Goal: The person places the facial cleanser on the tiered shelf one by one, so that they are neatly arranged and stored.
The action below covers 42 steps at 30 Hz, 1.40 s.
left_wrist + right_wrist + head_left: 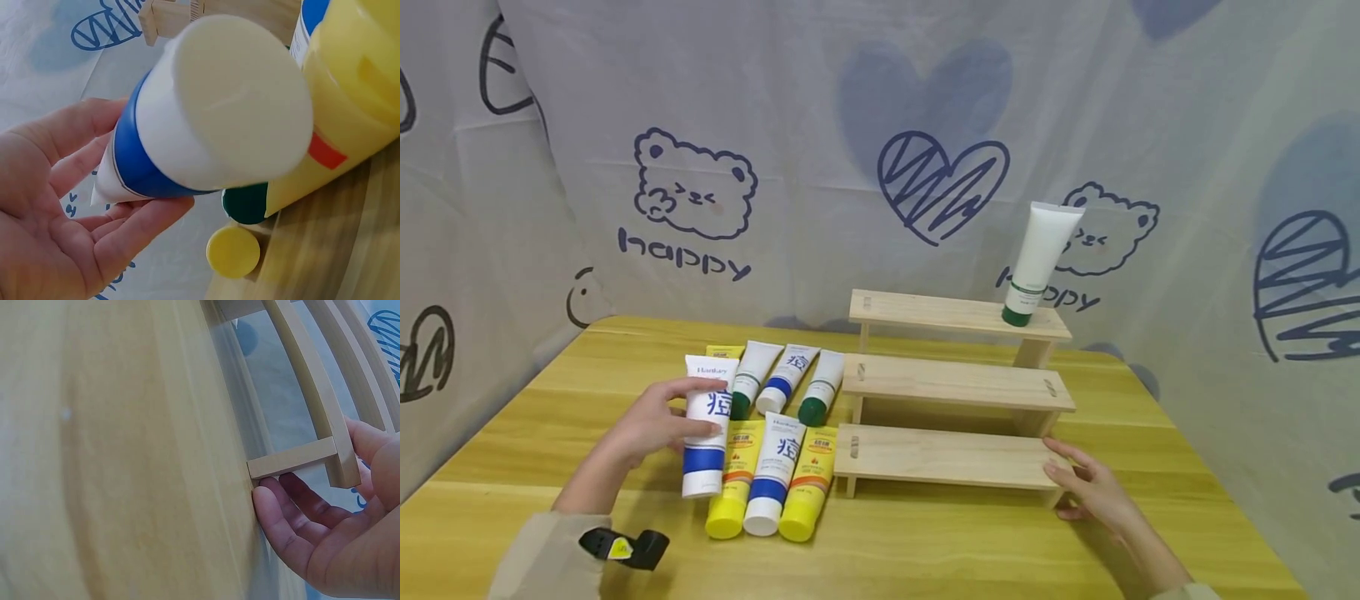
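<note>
My left hand (658,421) grips a white squeeze tube (706,467) with a blue band and blue lettering, its cap pointing down. The left wrist view shows that tube's white cap end (244,100) close up, with fingers and thumb on opposite sides. At the right end of a three-step wooden stand (947,454), my right hand (1093,492) holds the lowest step. In the right wrist view, curled fingers (294,531) lie against the step's leg (294,457), with the thumb by its board. A white tube with a green cap (1033,267) stands on the top step's right side.
Left of the stand lie several tubes in two rows: yellow ones (808,487), a blue-banded white one (775,475) in front, and green-capped white ones (822,387) behind. The wooden table (955,550) ends at a printed curtain (820,208).
</note>
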Available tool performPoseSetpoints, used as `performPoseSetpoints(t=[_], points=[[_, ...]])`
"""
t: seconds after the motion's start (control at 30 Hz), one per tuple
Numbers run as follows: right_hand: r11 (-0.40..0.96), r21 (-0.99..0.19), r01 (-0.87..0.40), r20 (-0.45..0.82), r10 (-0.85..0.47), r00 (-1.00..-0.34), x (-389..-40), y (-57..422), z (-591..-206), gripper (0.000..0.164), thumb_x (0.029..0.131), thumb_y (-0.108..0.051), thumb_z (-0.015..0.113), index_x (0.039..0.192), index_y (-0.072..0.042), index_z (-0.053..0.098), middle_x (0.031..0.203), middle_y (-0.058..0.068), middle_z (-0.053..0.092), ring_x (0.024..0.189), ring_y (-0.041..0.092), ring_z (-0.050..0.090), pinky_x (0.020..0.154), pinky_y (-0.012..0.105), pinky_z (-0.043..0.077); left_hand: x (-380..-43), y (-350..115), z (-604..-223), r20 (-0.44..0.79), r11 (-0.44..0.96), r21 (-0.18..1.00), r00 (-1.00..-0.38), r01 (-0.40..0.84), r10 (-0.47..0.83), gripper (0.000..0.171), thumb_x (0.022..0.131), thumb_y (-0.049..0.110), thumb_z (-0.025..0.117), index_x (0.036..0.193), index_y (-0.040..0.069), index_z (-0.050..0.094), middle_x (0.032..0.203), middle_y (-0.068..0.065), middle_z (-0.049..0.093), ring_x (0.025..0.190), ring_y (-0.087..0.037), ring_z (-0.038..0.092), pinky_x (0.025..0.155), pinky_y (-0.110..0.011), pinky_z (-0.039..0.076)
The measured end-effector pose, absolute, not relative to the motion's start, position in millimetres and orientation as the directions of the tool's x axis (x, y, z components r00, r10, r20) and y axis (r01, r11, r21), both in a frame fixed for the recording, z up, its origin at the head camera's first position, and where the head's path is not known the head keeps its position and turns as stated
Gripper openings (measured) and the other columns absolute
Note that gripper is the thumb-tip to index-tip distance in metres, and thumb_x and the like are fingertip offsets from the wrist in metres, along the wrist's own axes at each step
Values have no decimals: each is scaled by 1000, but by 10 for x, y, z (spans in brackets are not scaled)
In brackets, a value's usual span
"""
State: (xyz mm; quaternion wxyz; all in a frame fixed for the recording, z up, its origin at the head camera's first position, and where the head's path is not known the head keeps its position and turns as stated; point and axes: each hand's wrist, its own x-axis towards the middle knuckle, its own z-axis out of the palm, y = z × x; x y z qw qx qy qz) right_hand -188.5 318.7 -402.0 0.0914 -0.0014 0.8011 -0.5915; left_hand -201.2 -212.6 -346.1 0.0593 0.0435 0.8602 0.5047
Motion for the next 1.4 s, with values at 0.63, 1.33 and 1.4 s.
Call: performPoseSetpoints(t=[0.63, 1.33, 1.4], points=[[328, -939, 107, -146, -96, -985, -1880, 3185, -4024, 59, 89, -24, 55, 139, -5, 27, 141, 26, 19, 104, 22, 45, 60, 37, 52, -2196, -1736, -3367, 92, 379, 913, -981, 152, 173, 55, 78, 9, 69, 128, 8, 48, 123, -24, 43, 93, -31, 53, 67, -34, 51], [310, -943, 122, -152, -75, -986, -1886, 3173, -4027, 59, 89, -25, 55, 138, -6, 29, 137, 28, 25, 106, 26, 44, 61, 37, 52, -2420, -1282, -3163, 115, 296, 939, -970, 177, 215, 55, 77, 8, 68, 128, 14, 48, 115, -20, 51, 89, -30, 54, 66, -35, 50], [310, -943, 120, -150, -78, -986, -1883, 3174, -4026, 59, 89, -24, 55, 138, -6, 29, 137, 28, 25, 107, 26, 44, 60, 37, 52, -2436, -1245, -3147, 119, 271, 946, -968, 178, 223, 55, 77, 7, 68, 128, 15, 49, 116, -19, 51, 91, -31, 54, 67, -35, 50]])
